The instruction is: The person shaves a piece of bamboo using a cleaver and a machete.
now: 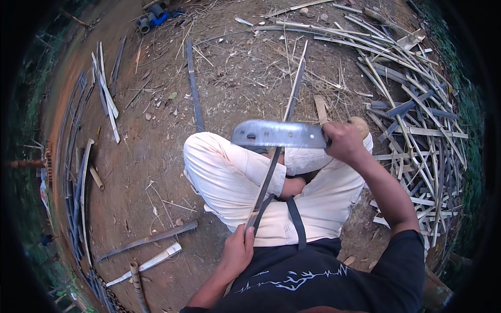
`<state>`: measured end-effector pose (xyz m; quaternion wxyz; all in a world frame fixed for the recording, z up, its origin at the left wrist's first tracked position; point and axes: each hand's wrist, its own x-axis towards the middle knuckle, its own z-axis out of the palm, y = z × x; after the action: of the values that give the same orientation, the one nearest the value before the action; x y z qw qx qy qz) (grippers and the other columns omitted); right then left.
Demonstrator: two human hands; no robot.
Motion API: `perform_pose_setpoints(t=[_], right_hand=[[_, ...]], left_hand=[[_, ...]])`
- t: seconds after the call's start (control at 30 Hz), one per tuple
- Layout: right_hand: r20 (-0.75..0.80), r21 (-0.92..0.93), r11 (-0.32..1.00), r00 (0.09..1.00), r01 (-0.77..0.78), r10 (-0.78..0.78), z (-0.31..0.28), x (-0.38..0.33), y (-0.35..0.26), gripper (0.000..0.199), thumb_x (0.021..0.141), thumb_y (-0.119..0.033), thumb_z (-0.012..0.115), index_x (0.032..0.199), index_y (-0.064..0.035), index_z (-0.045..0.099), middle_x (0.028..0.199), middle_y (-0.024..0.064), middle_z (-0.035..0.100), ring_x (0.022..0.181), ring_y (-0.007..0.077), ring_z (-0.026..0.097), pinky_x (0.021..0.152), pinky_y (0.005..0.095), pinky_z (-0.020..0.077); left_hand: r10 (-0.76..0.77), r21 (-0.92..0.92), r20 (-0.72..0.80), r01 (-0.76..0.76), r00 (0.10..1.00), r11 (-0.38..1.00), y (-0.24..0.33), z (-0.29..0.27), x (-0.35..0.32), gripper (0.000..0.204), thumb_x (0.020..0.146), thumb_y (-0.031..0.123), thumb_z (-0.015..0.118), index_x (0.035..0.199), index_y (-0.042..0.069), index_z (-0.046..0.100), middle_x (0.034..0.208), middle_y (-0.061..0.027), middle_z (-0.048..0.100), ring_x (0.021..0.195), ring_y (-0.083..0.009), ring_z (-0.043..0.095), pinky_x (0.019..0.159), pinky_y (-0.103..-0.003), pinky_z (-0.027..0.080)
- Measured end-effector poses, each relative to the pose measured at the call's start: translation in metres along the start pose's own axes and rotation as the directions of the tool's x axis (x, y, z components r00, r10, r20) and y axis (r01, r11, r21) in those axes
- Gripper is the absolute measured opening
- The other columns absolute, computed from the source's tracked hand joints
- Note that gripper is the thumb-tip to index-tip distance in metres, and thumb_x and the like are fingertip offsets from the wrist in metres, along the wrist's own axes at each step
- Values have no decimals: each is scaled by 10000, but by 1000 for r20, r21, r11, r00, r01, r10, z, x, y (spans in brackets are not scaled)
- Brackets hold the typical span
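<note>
My right hand is closed round the handle of a broad cleaver-like knife, whose wide metal blade has several holes and points left. My left hand grips the near end of a long, thin bamboo strip close to my waist. From there the strip slants up and away to the right over my crossed legs, its far end beyond my knees. The blade lies across the strip about midway; whether it cuts into it or only passes over it, I cannot tell.
Split bamboo strips lie in a large tangled heap at the right. Longer pieces curve along the left side. A dark strip rests on the dirt beyond my left knee. Grey tubes beside something blue lie at the far left.
</note>
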<state>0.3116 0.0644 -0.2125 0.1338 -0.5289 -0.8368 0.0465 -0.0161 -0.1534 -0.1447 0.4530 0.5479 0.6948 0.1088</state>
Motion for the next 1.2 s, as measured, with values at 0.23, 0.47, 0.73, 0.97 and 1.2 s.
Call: perform_pose_setpoints(t=[0.23, 0.47, 0.73, 0.97, 1.2], right_hand=[[-54, 12, 956, 954, -294, 294, -19, 39, 43, 174, 780, -192, 710, 826, -45, 629, 758, 176, 677, 737, 374, 680, 675, 475, 541], [41, 121, 968, 974, 218, -225, -20, -20, -77, 149, 669, -153, 684, 733, -94, 562, 656, 70, 626, 612, 250, 676, 567, 378, 530], [-53, 1, 1000, 999, 10, -10, -23, 13, -10, 90, 707, -93, 640, 745, -65, 563, 688, 118, 653, 631, 299, 677, 574, 436, 535], [60, -196, 904, 916, -379, 397, -34, 56, 85, 208, 823, -241, 666, 932, -65, 686, 822, 180, 691, 850, 353, 688, 778, 470, 549], [72, -137, 859, 860, -493, 505, -33, 53, 103, 226, 824, -260, 682, 959, -80, 699, 862, 192, 699, 843, 379, 686, 792, 482, 551]], left_hand=[[55, -13, -25, -56, 998, 998, -19, -4, -28, 212, 1016, 193, 517, 1005, -12, 566, 843, -297, 644, 820, -491, 640, 668, -523, 492], [58, 22, -78, -57, 995, 998, -6, 0, -5, 184, 1010, 150, 527, 1008, -16, 607, 840, -235, 677, 773, -410, 685, 665, -438, 522], [68, 15, -109, -67, 992, 998, -3, -9, -5, 212, 1020, 197, 508, 990, -8, 555, 821, -286, 644, 767, -506, 620, 641, -539, 476], [49, 150, 2, -48, 999, 988, -25, -12, -33, 230, 1016, 239, 514, 1018, 11, 550, 829, -288, 643, 767, -509, 618, 645, -558, 482], [-14, 168, 21, 10, 1000, 986, -39, -14, -46, 255, 1012, 270, 521, 1061, 24, 567, 874, -278, 656, 802, -499, 631, 673, -559, 491]])
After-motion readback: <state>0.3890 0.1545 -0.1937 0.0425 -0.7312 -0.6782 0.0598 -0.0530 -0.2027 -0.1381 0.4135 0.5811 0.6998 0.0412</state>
